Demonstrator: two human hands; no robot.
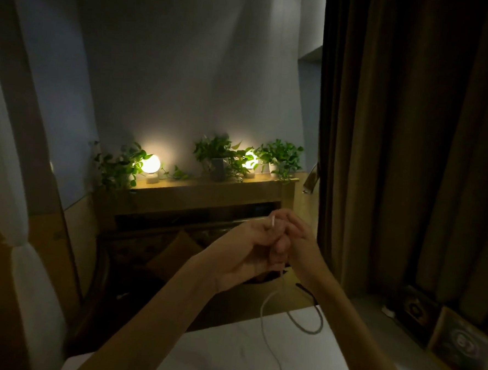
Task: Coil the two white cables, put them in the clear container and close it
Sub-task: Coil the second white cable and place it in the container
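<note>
Both of my hands are raised together in the middle of the head view, over the far edge of a white table (227,352). My left hand (241,250) and my right hand (299,245) touch and are closed on a thin white cable (268,323). A short white end of it sticks up between my fingers. The rest of the cable hangs down from my hands in a loose curve onto the table. No second white cable and no clear container are in view.
A dark cable (312,315) loops over the table's far right corner. Behind stands a wooden shelf (208,194) with two glowing round lamps (150,164) and potted plants. A brown curtain (411,138) hangs on the right, with framed pictures (456,343) below it.
</note>
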